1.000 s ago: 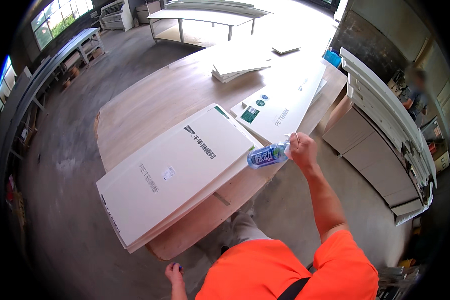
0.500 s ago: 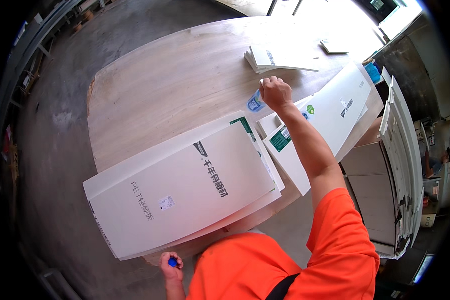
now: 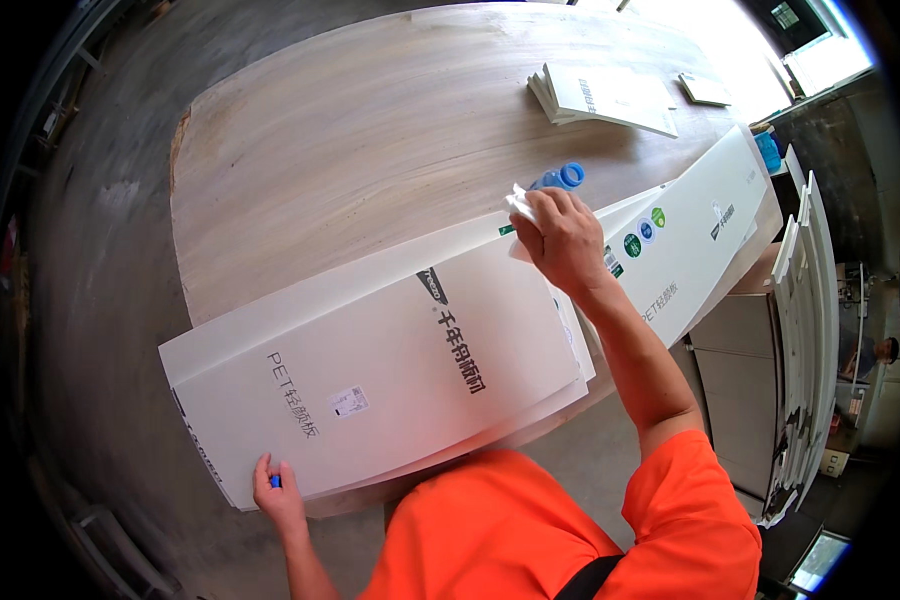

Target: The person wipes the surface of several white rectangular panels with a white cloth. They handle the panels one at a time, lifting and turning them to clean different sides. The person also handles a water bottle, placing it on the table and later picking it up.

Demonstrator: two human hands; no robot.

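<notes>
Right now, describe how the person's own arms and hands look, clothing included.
The right arm wears a loose, bright orange short sleeve that stops near the elbow; below it, forearm and right fingers are bare, with no glove or watch showing. The left forearm and left fingers are also bare; its sleeve is out of view. A black strap crosses the orange shirt.

Near board (image 3: 400, 410): bold dark characters (image 3: 461, 352) across right half of face, dark slanted logo (image 3: 431, 285) at their upper end. Thin outlined lettering (image 3: 292, 395), Latin letters then characters, on left half. White label (image 3: 349, 402) with square code between; fine print too small to read. Dark edge print (image 3: 201, 445) along left end. Right board (image 3: 690, 255): three round badges (image 3: 646, 231), two green, one blue; green label (image 3: 616, 268), partly covered; small dark logo print (image 3: 722, 222); grey lettering (image 3: 660, 303). Far stack (image 3: 630, 106): dark characters on top face.
</notes>
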